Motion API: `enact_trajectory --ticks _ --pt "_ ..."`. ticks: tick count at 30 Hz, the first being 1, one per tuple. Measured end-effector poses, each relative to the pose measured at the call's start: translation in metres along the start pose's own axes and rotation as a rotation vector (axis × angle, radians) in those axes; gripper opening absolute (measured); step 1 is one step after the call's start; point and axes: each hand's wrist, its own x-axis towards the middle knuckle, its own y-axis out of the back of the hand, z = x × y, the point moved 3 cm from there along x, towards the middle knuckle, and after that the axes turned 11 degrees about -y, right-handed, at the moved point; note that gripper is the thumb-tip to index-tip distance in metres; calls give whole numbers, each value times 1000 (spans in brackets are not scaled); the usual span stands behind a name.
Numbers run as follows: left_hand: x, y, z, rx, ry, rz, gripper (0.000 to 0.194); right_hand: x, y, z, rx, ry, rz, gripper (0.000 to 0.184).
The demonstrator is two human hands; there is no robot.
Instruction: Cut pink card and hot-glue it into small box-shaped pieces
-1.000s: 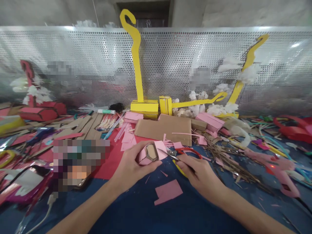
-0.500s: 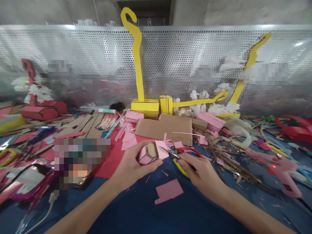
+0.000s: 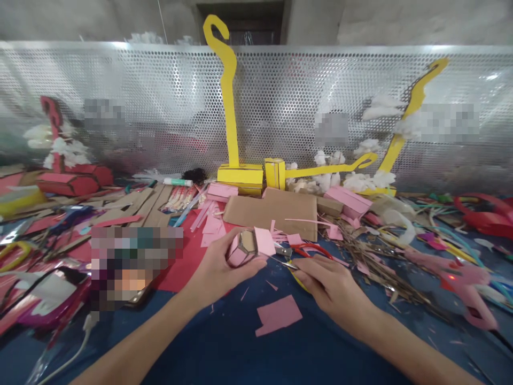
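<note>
My left hand (image 3: 218, 267) is wrapped round a small six-sided pink paper-covered box (image 3: 240, 251) with bare cardboard on the end facing up. From its right side a square pink paper flap (image 3: 264, 241) sticks out. My right hand (image 3: 331, 283) is closed on a slim pointed metal blade (image 3: 285, 263), whose tip lies just below the flap; its handle is hidden in my fingers. A red-handled tool (image 3: 315, 249) with a metal head lies just behind that hand. Below my hands is a loose pink paper piece (image 3: 279, 315) on the blue table surface (image 3: 224, 347).
Brown cardboard (image 3: 276, 214) and pink boxes lie behind my hands. Yellow hook-shaped pieces (image 3: 228, 107) stand by the perforated metal panel (image 3: 280, 101). A pink glue gun (image 3: 460, 283) with a lit red light is at right. A phone and cables (image 3: 82, 342) are at left.
The blade in my right hand has moved down from the paper flap to just below its lower edge. My left hand still holds the pink box in nearly the same place.
</note>
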Motion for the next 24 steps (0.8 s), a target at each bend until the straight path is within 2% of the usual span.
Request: enact_trajectory --ticks 2,5,7,9,12,14,16,18,21,24 --pt "3 2 -2 22 4 3 45 -1 1 1 29 -22 -1 27" --pt "6 6 -9 96 79 45 52 1 0 12 102 -244 35 31" --pt "8 10 -17 127 131 117 52 5 -1 18 107 -368 63 32" --pt "8 17 -25 120 142 232 51 9 -5 18 114 -353 22 29" --pt "7 25 -34 69 153 407 49 14 -8 14 148 -215 -121 26" --pt "6 27 -36 20 171 449 47 14 -6 18 101 -210 -149 24" --pt "6 24 -34 -26 185 423 47 11 -2 29 -19 -255 -133 20" --pt "5 18 -29 -62 195 359 47 7 -1 41 -120 -278 -174 36" --pt "4 9 -21 -66 187 269 45 3 -5 56 -163 -304 -245 44" --pt "3 5 -17 -34 149 237 43 4 -8 59 -153 -313 -292 50"
